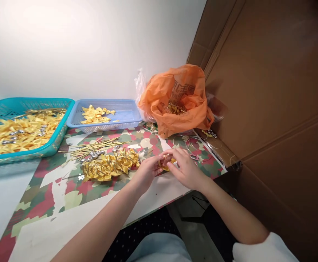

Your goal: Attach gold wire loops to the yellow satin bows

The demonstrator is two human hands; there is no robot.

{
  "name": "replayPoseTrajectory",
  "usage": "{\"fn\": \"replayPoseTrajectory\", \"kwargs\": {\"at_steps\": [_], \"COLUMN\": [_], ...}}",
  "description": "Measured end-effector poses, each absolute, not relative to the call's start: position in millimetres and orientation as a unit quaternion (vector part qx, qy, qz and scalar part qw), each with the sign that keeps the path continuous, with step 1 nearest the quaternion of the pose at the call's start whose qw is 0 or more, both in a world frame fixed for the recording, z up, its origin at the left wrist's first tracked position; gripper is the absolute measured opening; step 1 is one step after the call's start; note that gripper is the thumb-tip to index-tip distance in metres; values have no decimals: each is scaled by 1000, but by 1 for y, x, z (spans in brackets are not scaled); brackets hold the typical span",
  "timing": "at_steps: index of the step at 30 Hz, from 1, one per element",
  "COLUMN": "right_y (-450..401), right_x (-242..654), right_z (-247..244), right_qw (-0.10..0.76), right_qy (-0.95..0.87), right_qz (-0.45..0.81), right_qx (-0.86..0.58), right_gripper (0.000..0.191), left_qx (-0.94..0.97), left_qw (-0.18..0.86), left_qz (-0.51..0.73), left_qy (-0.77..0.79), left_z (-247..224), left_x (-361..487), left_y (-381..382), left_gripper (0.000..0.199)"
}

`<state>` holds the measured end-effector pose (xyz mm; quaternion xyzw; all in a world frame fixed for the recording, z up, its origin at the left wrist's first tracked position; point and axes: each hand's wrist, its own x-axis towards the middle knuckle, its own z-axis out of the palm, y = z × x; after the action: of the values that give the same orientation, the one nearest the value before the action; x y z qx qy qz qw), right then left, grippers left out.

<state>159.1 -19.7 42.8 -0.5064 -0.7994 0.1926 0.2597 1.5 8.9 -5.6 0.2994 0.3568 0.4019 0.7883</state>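
Near the table's front edge, my left hand (pixel 148 170) and my right hand (pixel 185 168) come together around a small gold ribbon flower (pixel 164 165). Fingers of both hands are closed on it and cover most of it. Just left of them lies a row of gold ribbon flowers (pixel 106 168) with gold wire loops. Small silver beads (pixel 93 154) sit along the back of that row. Behind it, a bundle of thin gold wire stems (pixel 101 145) is spread on the patterned cover.
A teal basket (pixel 53 145) of yellow ribbon petals stands at the left. Beside it is a blue basket (pixel 128 111) with fewer petals. An orange plastic bag (pixel 163 116) stands behind my hands. Coiled wire (pixel 188 143) lies near a cardboard wall (pixel 270 91) at right.
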Motion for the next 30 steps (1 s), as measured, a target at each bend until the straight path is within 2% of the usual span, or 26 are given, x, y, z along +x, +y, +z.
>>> {"fn": "replayPoseTrajectory", "kwargs": {"at_steps": [3, 6, 8, 10, 12, 13, 14, 17, 22, 25, 30], "right_y": [-22, -23, -15, 7, 43, 64, 85, 141, 175, 172, 144], "right_x": [153, 154, 159, 170, 184, 191, 198, 211, 212, 210, 190], "right_z": [50, 57, 64, 74, 85, 90, 94, 97, 85, 86, 97], "right_qw": [179, 154, 179, 240, 321, 333, 334, 255, 281, 342, 444], "right_qy": [-843, -869, -871, -853, -802, -775, -745, -655, -623, -613, -641], "right_qz": [121, 104, 105, 94, 56, 30, -1, -57, -29, 7, 128], "right_qx": [-492, -459, -445, -454, -501, -536, -578, -709, -729, -712, -613], "right_gripper": [35, 41, 40, 35, 26, 23, 22, 22, 11, 18, 18], "left_qx": [276, 275, 269, 261, 259, 262, 266, 281, 285, 270, 252], "left_qw": [803, 800, 790, 774, 758, 753, 748, 741, 745, 768, 787], "left_qz": [403, 412, 430, 452, 468, 471, 473, 469, 465, 452, 444], "left_qy": [342, 338, 344, 359, 373, 378, 382, 391, 384, 364, 346], "left_z": [-10, -13, -13, -13, -13, -13, -13, -12, -6, -4, -6], "left_x": [1, 1, 1, 2, 2, 2, 2, 1, 0, 2, 4], "left_y": [8, 8, 9, 10, 11, 11, 10, 9, 4, 2, 0], "left_gripper": [26, 26, 28, 31, 33, 33, 33, 33, 32, 35, 33]}}
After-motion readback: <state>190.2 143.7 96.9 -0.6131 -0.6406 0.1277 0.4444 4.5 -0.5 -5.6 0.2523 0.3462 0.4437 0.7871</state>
